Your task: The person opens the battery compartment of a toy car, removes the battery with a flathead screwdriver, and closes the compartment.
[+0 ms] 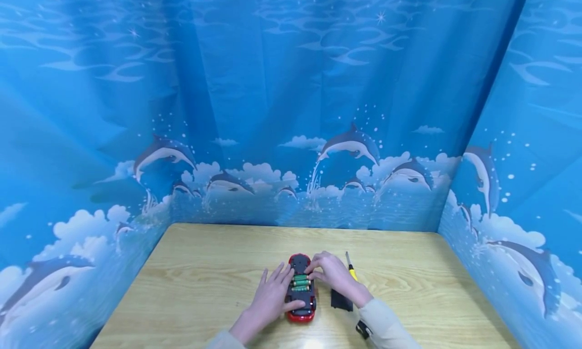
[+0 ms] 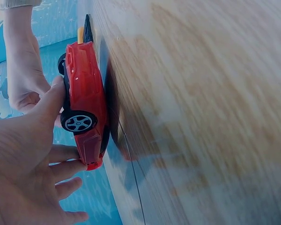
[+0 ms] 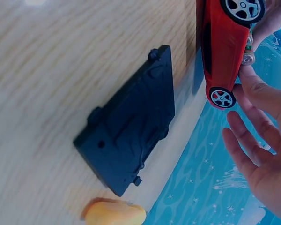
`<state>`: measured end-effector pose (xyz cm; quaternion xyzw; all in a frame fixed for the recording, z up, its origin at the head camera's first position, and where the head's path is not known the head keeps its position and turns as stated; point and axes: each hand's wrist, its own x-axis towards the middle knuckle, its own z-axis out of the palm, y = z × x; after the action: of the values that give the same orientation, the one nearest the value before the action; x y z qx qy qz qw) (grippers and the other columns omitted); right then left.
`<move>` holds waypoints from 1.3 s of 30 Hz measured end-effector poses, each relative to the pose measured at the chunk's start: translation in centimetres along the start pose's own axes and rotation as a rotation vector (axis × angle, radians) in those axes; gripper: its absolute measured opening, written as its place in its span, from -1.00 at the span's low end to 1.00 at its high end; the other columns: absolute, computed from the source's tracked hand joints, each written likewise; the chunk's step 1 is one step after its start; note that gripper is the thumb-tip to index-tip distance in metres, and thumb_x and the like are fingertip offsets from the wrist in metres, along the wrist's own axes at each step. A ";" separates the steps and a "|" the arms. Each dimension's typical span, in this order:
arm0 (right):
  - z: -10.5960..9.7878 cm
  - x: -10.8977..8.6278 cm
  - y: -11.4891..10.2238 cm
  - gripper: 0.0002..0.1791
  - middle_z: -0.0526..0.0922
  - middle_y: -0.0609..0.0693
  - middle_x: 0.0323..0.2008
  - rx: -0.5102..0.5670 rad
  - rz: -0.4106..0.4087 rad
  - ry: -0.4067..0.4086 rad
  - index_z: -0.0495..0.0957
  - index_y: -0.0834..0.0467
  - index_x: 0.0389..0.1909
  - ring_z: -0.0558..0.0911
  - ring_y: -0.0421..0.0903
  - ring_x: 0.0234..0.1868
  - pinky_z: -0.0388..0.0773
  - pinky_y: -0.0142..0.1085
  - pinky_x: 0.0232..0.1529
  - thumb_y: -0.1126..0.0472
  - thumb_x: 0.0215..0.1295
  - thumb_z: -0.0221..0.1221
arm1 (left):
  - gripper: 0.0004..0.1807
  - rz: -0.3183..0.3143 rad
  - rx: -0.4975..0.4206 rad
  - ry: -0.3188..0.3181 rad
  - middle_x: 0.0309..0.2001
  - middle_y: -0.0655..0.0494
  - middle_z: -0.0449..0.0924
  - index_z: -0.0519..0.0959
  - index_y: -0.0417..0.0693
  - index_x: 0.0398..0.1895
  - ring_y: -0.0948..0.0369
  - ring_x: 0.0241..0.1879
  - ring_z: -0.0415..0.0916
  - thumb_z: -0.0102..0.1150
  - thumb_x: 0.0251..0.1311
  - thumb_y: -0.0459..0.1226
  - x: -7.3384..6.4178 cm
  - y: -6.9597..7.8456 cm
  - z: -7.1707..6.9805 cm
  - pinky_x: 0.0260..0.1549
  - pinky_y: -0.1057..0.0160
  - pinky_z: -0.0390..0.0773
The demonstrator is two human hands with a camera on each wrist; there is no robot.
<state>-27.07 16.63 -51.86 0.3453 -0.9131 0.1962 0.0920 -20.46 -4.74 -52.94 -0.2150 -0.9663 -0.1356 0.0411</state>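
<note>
- Here's the red plastic toy car (image 1: pixel 302 316), upside down on the pale wood-grain desk (image 1: pixel 204 268), black underside facing up.
- Look into the car's middle: an uncovered battery compartment, and in it green cylindrical batteries (image 1: pixel 301 283) with gold-coloured ends, three by the look of it, lying side by side across the car.
- There's pale print on those green wrappers, too small to read.
- The left hand (image 1: pixel 272 294) is at the car's left side, fingers straight and spread, thumb laid across the underside.
- And the right hand (image 1: pixel 331 271) comes in from the car's right, thumb and forefinger bent at the compartment's edge beside the batteries; whether they pinch one, I cannot tell.
- Just right of the car, a flat black plastic cover (image 3: pixel 131 122) with small tabs lies on the desk.
- Farther right of the car, a yellow-handled screwdriver (image 1: pixel 352 273), metal shaft pointing away, partly behind the right arm.
</note>
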 end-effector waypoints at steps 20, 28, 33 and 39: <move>-0.5 0.2 -0.9 -0.93 0.74 -0.09 -0.33 -0.001 0.000 -0.019 0.79 0.10 -0.31 0.66 -0.14 -0.24 0.67 -0.27 -0.17 0.21 0.19 0.45 | 0.03 0.012 0.018 0.010 0.43 -0.11 0.39 0.42 -0.19 0.41 -0.09 0.46 0.26 0.22 0.07 0.37 -0.1 -0.2 0.1 0.39 -0.32 0.23; -0.5 -0.4 -0.4 -0.91 0.77 -0.10 -0.29 0.178 0.086 0.021 0.74 0.10 -0.23 0.69 -0.22 -0.27 0.71 -0.27 -0.16 0.26 0.26 0.38 | 0.03 0.001 0.001 0.008 0.43 -0.12 0.38 0.41 -0.19 0.42 -0.10 0.46 0.24 0.24 0.06 0.36 0.0 -0.1 0.2 0.39 -0.34 0.20; -0.5 -0.8 -0.2 -0.91 0.76 -0.12 -0.33 0.281 0.101 0.085 0.72 0.13 -0.23 0.68 -0.28 -0.32 0.73 -0.28 -0.20 0.29 0.26 0.37 | 0.04 -0.004 -0.010 0.000 0.44 -0.11 0.38 0.40 -0.19 0.43 -0.10 0.47 0.23 0.24 0.05 0.36 0.0 0.0 0.3 0.40 -0.35 0.18; -0.5 -1.4 -0.1 -0.94 0.76 -0.09 -0.31 0.403 0.164 0.132 0.71 0.14 -0.25 0.70 -0.26 -0.33 0.72 -0.33 -0.21 0.30 0.28 0.35 | 0.04 0.001 -0.017 0.006 0.44 -0.13 0.37 0.39 -0.21 0.43 -0.11 0.47 0.24 0.23 0.06 0.36 0.0 -0.1 0.2 0.40 -0.33 0.18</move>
<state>-25.96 17.59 -51.75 0.2678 -0.8725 0.4035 0.0644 -20.48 -4.76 -53.11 -0.2153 -0.9649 -0.1446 0.0422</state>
